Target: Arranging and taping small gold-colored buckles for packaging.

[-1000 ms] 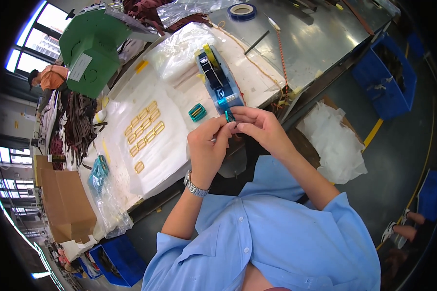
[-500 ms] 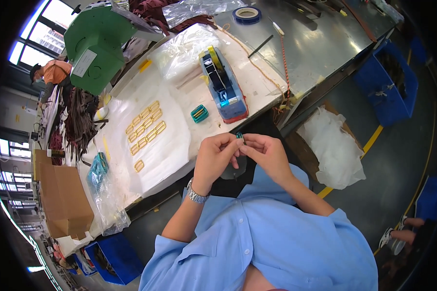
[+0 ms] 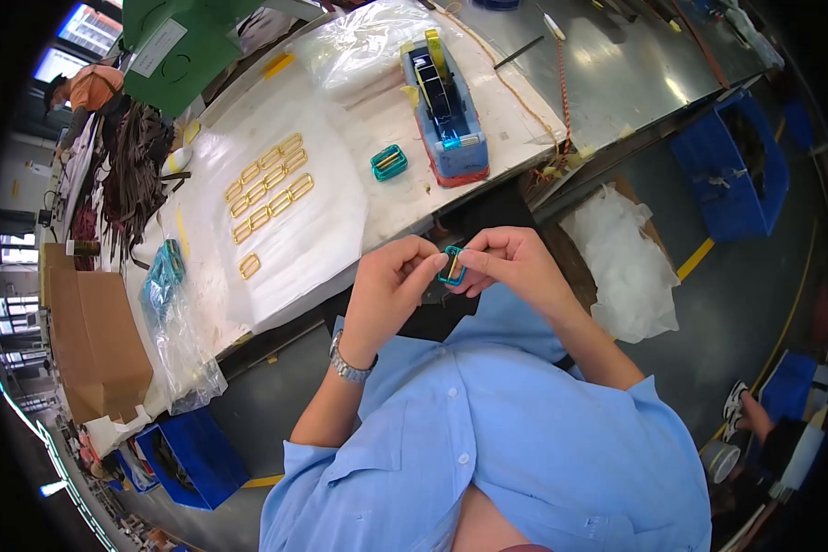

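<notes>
Between my two hands, in front of the table edge, is a small rectangular slide buckle (image 3: 452, 265) with teal film around its gold frame. My left hand (image 3: 397, 287) pinches its left side between thumb and fingers. The fingers of my right hand (image 3: 508, 264) close on its right side. Another teal-wrapped buckle (image 3: 389, 163) lies on the table beyond my hands, left of a blue tape dispenser (image 3: 451, 120). Further left, several bare gold buckles (image 3: 271, 189) sit in rows on a white sheet (image 3: 331, 221), and a single gold buckle (image 3: 250, 267) lies apart nearer to me.
A clear bag with teal pieces (image 3: 166, 276) lies at the table's left end by an open cardboard box (image 3: 97, 331). A green machine (image 3: 179, 55) stands far left. Blue bins (image 3: 193, 460) are on the floor. A person in orange (image 3: 97, 87) bends over at far left.
The buckle has turned in my fingers, so its open frame and gold bar now show. My hands have spread slightly apart. The whole view has shifted a little.
</notes>
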### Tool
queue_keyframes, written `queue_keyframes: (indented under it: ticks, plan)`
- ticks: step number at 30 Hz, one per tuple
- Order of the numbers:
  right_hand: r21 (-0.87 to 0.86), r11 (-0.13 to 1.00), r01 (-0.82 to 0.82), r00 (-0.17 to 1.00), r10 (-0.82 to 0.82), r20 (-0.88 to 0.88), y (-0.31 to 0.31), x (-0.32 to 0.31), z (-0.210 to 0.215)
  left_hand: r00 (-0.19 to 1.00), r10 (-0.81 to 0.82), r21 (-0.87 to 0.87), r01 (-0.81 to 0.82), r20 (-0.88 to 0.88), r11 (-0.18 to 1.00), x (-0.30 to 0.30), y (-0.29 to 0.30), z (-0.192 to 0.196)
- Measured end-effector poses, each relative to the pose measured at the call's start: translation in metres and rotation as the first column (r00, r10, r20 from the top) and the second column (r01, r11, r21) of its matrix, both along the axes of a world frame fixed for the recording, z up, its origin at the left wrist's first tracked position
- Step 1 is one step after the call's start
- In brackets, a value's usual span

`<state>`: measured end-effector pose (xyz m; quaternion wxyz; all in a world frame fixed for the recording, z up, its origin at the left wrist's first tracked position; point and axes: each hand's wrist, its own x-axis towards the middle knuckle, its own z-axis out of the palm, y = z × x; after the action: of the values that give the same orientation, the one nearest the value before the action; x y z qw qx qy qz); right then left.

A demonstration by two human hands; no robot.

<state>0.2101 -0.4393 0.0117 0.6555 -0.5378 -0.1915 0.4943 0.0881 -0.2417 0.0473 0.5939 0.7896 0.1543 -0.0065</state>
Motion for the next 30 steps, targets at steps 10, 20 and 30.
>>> queue_keyframes:
  ticks: [10,20,30]
  plan:
    - [0.102,0.938,0.330,0.939,-0.316,-0.132,0.047,-0.020,-0.003,0.908,-0.105,0.726,-0.250,0.405,0.640,0.013,0.007,0.022]
    - [0.130,0.952,0.275,0.955,-0.286,0.075,0.015,-0.010,0.008,0.945,-0.154,0.852,-0.180,0.288,0.491,0.077,0.075,0.007]
    - [0.239,0.801,0.549,0.355,-0.482,0.801,0.036,0.072,0.047,0.893,-0.100,0.776,-0.320,0.439,0.543,0.075,0.070,0.019]
